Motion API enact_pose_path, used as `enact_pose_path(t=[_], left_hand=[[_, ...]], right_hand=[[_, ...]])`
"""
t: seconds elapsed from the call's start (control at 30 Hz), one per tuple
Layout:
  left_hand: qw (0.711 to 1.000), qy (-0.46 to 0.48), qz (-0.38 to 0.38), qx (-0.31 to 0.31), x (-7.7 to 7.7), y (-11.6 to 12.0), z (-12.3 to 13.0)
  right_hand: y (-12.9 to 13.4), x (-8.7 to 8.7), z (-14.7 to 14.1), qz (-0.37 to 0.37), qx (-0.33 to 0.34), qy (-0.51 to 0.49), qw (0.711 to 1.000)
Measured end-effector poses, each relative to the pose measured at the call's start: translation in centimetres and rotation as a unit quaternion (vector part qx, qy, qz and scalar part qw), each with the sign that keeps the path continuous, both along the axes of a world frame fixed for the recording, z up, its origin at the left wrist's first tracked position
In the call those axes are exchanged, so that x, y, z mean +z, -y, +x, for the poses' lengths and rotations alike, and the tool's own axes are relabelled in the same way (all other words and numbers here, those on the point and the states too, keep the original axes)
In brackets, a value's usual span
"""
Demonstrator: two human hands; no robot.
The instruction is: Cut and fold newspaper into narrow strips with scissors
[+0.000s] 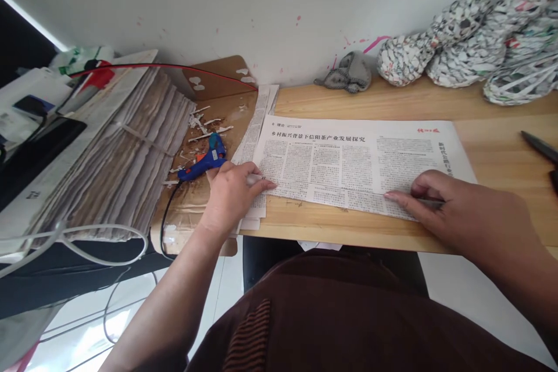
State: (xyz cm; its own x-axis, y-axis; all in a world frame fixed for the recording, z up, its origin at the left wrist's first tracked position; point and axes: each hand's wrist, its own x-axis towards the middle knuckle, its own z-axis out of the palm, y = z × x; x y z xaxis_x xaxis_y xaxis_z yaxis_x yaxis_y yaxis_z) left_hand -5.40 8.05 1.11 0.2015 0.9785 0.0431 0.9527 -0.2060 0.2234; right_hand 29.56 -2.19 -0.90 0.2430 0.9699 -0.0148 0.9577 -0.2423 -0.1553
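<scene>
A newspaper sheet (pixel 357 163) with Chinese print lies flat on the wooden table (pixel 492 145). My left hand (pixel 231 195) rests on the sheet's near left corner, fingers pinching what looks like a thin rod at the paper's edge. My right hand (pixel 453 209) presses on the near right edge, fingertips flat on the paper, with a thin grey rod under the fingers. The near edge of the sheet runs between both hands.
A blue glue gun (pixel 204 164) with a black cord lies on a cardboard board (pixel 226 104) left of the sheet. A thick stack of newspapers (pixel 117 157) sits further left. Woven paper shapes (pixel 471 40) stand at the back right. Scissors (pixel 543 151) lie at the right edge.
</scene>
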Motion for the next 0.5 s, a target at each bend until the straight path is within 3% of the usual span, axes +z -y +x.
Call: enact_pose_path(t=[0.33, 0.5], left_hand=[[0.998, 0.042, 0.006, 0.053, -0.13, 0.74, 0.07], [0.998, 0.042, 0.006, 0.046, -0.18, 0.83, 0.0]], right_hand=[[-0.09, -0.55, 0.11, 0.024, -0.01, 0.0, 1.0], [-0.39, 0.15, -0.52, -0.012, -0.034, -0.021, 0.999]])
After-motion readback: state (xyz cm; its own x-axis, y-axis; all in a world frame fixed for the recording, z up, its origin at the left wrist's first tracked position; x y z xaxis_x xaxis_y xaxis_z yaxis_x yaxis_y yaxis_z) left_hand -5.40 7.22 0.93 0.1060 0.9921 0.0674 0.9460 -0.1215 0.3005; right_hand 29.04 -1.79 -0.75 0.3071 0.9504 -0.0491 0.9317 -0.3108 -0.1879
